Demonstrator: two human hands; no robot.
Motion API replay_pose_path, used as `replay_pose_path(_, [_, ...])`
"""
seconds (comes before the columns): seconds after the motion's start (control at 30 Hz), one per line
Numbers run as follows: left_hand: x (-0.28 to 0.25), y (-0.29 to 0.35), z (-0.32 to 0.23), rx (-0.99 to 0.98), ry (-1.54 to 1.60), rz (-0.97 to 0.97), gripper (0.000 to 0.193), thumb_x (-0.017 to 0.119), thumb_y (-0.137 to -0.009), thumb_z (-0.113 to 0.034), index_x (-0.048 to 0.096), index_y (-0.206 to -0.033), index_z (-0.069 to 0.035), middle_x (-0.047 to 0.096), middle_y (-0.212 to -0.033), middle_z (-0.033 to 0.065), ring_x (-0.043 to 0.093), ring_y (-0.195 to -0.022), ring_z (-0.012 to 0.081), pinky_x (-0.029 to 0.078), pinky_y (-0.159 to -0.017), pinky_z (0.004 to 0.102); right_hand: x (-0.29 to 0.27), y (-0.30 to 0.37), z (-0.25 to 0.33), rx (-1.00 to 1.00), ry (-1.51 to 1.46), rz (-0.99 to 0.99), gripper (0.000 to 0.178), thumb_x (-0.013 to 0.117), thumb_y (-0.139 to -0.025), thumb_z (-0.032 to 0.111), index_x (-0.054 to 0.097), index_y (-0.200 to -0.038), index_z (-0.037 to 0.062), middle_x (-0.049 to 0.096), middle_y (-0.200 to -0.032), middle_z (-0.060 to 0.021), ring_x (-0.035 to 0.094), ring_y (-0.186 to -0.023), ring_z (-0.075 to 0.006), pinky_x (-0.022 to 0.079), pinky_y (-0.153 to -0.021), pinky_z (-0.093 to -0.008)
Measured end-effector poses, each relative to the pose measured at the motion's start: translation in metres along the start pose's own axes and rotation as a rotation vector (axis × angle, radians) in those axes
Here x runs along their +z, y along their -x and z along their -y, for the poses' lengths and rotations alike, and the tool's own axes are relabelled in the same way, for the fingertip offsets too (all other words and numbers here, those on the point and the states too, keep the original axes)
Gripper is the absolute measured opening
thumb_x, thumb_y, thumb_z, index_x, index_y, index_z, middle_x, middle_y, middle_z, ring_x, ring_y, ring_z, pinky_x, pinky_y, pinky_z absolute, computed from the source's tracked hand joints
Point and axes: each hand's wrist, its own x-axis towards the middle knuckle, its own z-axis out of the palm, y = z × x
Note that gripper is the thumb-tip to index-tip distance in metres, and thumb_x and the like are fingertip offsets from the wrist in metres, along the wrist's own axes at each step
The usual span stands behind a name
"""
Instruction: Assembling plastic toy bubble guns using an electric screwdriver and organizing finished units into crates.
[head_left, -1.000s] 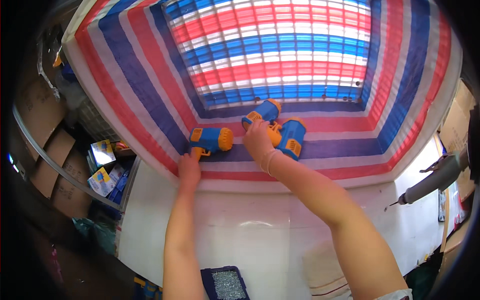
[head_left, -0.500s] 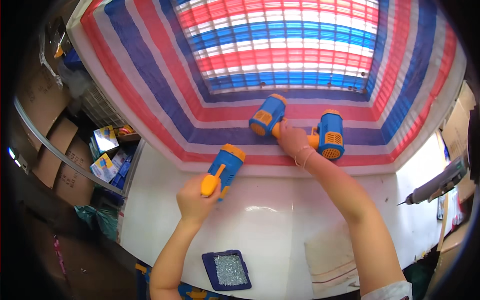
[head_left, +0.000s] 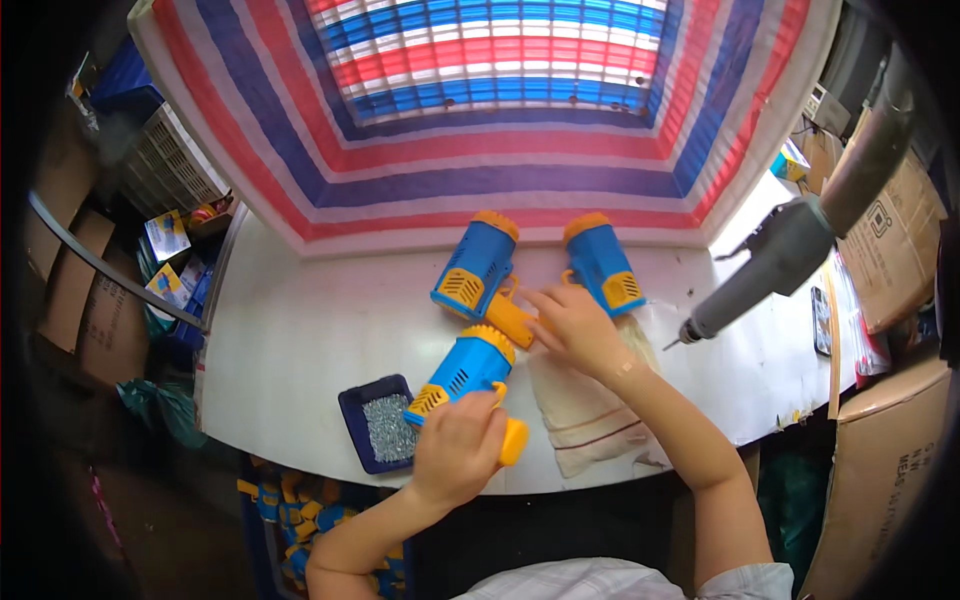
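My left hand [head_left: 462, 450] is closed round the yellow handle of a blue and yellow toy gun [head_left: 466, 368], lifted near the front of the table with its barrel tilted up. Two similar toy guns lie side by side on the white table: one on the left [head_left: 480, 265] with its yellow handle toward me, one on the right [head_left: 602, 262]. Over their handles is my right hand [head_left: 582, 332], its fingers stretched out and apart, fingertips at the left gun's handle. The right gun's handle is mostly hidden under this hand.
A dark blue tray [head_left: 352, 425] of small screws sits by the left toy gun. A hanging electric screwdriver [head_left: 765, 265] points in from the right. A cloth [head_left: 575, 410] lies under my right forearm. Behind stands a striped-lined box [head_left: 480, 215]; a bin [head_left: 262, 545] of toy parts is below.
The two toy guns in my right hand have come from the striped box down onto the table, and the fingers have loosened. My left hand's gun has turned and moved nearer. The view has shifted.
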Motion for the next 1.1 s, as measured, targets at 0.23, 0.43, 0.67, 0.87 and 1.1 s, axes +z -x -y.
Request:
replay_pose_path(0.23, [0.069,0.004,-0.063,-0.077,-0.143,0.165,0.030,0.051,-0.074,-0.013,0.052,-0.101,0.000,0.055,-0.092,0.0106,0.053,-0.088,0.0240,0.039,-0.074,0.0306,-0.113,0.077,0.049,-0.277,0.272,-0.960,0.043,0.055,-0.079,0.019,0.045,-0.114,-0.0026,0.043,-0.118,-0.0175,0.044,-0.112,-0.0315,0.039,-0.093,-0.0479])
replay_pose_path(0.43, [0.114,-0.031,-0.080,-0.191,-0.312,0.279,0.036,0.050,-0.073,-0.012,0.052,-0.107,0.000,0.053,-0.089,0.0068,0.048,-0.091,0.0191,0.038,-0.074,0.0287,-0.144,0.025,0.007,0.282,-0.650,-0.698,0.055,0.054,-0.083,0.021,0.032,-0.128,-0.0019,0.044,-0.123,-0.0133,0.042,-0.116,-0.0226,0.032,-0.097,-0.0341])
replay_pose_path(0.67, [0.074,-0.003,-0.043,-0.230,0.017,0.454,0.044,0.063,-0.069,-0.013,0.052,-0.110,-0.001,0.053,-0.093,0.0084,0.050,-0.093,0.0227,0.040,-0.075,0.0329,-0.137,0.038,0.007,0.305,-0.454,-0.576,0.046,0.067,-0.078,0.021,0.049,-0.113,-0.0020,0.059,-0.087,-0.0058,0.057,-0.073,-0.0113,0.046,-0.071,-0.0232])
replay_pose_path(0.87, [0.037,-0.020,-0.016,-0.244,0.446,0.299,0.035,0.061,-0.071,-0.009,0.054,-0.104,-0.001,0.055,-0.100,0.0145,0.052,-0.095,0.0298,0.042,-0.083,0.0385,-0.162,0.048,0.047,0.398,-0.638,-0.438,0.071,0.058,-0.076,0.045,0.040,-0.117,-0.0095,0.050,-0.059,-0.0036,0.052,-0.052,-0.0104,0.043,-0.051,-0.0203])
replay_pose_path(1.1, [-0.013,0.075,0.062,-0.830,0.081,0.014,0.013,0.044,-0.087,-0.003,0.054,-0.094,0.001,0.057,-0.084,0.0105,0.055,-0.080,0.0202,0.044,-0.074,0.0299,-0.152,0.040,0.056,0.513,-0.830,-0.191,0.066,0.067,-0.066,0.022,0.036,-0.118,-0.0056,0.052,-0.069,-0.0067,0.052,-0.065,-0.0148,0.042,-0.061,-0.0244])
